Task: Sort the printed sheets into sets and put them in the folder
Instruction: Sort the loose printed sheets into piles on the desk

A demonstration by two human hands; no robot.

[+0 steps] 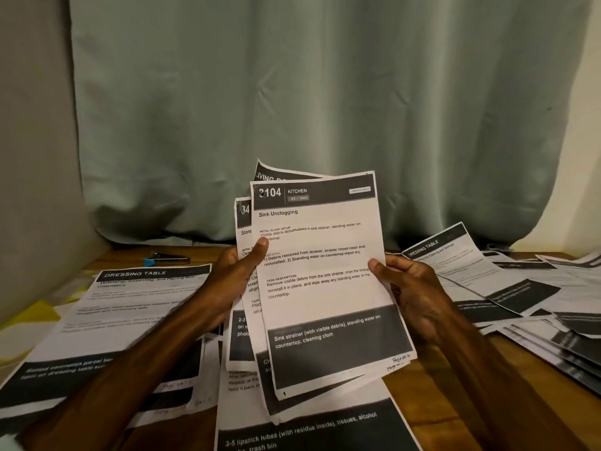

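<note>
Wooden table: sheet stack held between left hand, right hand.

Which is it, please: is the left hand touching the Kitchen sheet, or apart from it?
Touching. The head view shows the left hand with its thumb lying on the Kitchen sheet.

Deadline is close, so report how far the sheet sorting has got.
Partly done: a DRESSING TABLE pile sits left, loose sheets spread right. In hand: left hand and right hand hold a fanned bundle, KITCHEN sheet on top. Left: no folder in view.
</note>
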